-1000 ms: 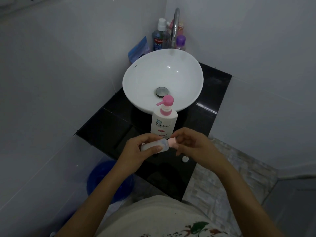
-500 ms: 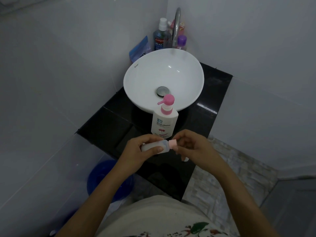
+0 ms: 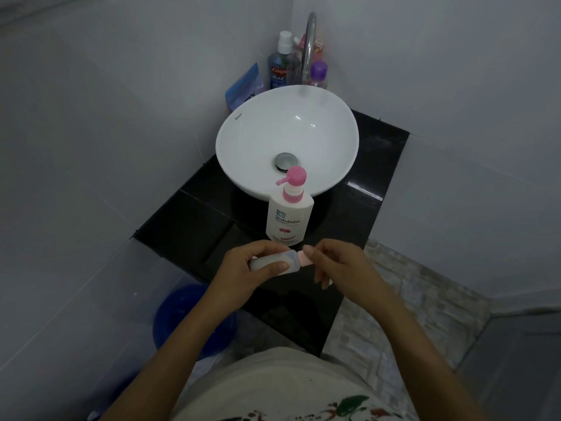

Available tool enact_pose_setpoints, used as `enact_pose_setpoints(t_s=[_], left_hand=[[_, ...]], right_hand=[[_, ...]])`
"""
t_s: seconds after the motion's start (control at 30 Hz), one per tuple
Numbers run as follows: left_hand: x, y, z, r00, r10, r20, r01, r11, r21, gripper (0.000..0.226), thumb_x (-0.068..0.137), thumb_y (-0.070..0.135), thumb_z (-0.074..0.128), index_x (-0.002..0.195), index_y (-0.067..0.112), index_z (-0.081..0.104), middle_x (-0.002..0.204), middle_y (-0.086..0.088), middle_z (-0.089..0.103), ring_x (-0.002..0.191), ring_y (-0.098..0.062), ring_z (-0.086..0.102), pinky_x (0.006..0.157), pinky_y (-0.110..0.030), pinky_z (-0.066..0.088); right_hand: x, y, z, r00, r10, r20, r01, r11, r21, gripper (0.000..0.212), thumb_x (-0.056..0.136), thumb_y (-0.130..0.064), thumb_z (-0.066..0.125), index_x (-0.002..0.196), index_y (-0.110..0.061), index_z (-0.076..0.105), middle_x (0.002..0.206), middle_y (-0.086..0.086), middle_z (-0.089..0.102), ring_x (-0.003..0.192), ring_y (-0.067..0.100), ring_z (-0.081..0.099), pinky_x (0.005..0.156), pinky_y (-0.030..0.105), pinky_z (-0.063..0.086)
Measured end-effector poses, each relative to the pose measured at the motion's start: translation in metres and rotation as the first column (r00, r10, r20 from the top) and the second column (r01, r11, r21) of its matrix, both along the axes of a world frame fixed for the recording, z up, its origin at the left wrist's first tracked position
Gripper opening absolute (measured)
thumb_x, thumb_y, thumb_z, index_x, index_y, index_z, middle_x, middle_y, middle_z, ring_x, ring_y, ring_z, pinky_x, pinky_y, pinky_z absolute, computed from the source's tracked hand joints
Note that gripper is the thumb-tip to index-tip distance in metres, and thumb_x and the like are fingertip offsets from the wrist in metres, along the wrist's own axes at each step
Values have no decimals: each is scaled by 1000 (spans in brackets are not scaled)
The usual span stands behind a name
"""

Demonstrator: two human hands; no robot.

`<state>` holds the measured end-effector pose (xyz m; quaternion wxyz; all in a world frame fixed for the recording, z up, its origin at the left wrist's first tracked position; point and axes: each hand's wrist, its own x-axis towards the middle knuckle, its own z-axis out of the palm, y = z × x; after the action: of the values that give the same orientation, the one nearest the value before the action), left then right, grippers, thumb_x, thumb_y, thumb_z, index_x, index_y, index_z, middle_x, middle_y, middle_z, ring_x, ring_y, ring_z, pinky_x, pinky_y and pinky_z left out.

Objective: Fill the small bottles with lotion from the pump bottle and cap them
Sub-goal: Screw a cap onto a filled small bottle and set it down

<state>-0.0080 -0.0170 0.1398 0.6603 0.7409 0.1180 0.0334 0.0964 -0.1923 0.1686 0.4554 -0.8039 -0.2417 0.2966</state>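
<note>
One small bottle, one pink cap, one pump bottle, one basin, one mouthwash bottle, one purple-capped bottle, one blue bucket.

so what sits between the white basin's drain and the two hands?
Head view: only the white pump bottle with the pink pump, standing on the black counter.

A small translucent bottle with a pink cap is held on its side just in front of the upright white, pink-topped pump bottle.
</note>
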Motion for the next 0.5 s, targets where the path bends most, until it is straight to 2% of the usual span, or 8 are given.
enact_pose_setpoints(t_s=[0.07, 0.13, 0.2, 0.27, 0.37, 0.43, 0.5], left_hand=[[0, 1, 1, 1000, 0, 0, 0, 1000, 3, 32, 74, 37, 68, 105, 26, 70, 102, 11, 71, 99, -6, 65, 83, -20, 53], [0, 2, 1, 1000, 4, -4, -4, 1000, 16, 35, 75, 37, 68, 107, 24, 70, 103, 9, 71, 100, -6, 65, 85, -22, 54], [-1, 3, 1, 1000, 6, -5, -5, 1000, 24, 35, 74, 37, 68, 106, 23, 70, 103, 8, 71, 100, -7, 65, 85, -23, 54], [-1, 2, 1, 1000, -2, -7, 2, 1000, 18, 34, 74, 38, 69, 105, 24, 71, 102, 10, 71, 99, -7, 65, 84, -21, 54], [0, 0, 2, 1000, -8, -16, 8, 1000, 13, 34, 74, 39, 68, 105, 27, 70, 102, 13, 71, 99, -6, 65, 82, -19, 53], [0, 1, 2, 1000, -3, -8, 3, 1000, 23, 33, 74, 39, 68, 104, 27, 70, 102, 13, 71, 99, -6, 65, 83, -19, 53], [0, 1, 3, 1000, 6, -6, -6, 1000, 25, 32, 73, 39, 68, 103, 28, 70, 101, 12, 71, 98, -5, 65, 83, -19, 53]], right_hand=[[0, -1, 1, 997, -11, -77, 16, 998, 68, 27, 85, -51, 50, 89, -27, 62, 68, -2, 69, 53, 8, 61, 48, 11, 43], [1, -3, 2, 994, 27, -104, -12, 990, 140, 13, 89, -35, 58, 98, -27, 61, 77, -1, 70, 58, 8, 63, 48, 6, 41], [2, -5, 0, 995, 57, -84, -43, 987, 156, 11, 89, -23, 62, 99, -24, 62, 79, -1, 70, 60, 8, 64, 49, 6, 42], [0, -4, -1, 997, 23, -78, -14, 994, 113, 8, 87, -31, 62, 91, -24, 63, 72, -4, 69, 57, 6, 63, 47, 6, 41], [-3, -1, 0, 998, -38, -58, 43, 996, 83, 30, 78, -56, 54, 85, -27, 62, 67, -5, 68, 53, 4, 61, 47, 8, 40], [-4, -2, 0, 997, -18, -80, 29, 989, 142, 28, 80, -51, 57, 95, -28, 61, 77, -2, 69, 58, 6, 63, 49, 7, 42], [-3, -4, -1, 998, 23, -64, -12, 986, 168, 19, 85, -34, 64, 103, -27, 59, 86, 0, 68, 66, 11, 66, 55, 11, 47]])
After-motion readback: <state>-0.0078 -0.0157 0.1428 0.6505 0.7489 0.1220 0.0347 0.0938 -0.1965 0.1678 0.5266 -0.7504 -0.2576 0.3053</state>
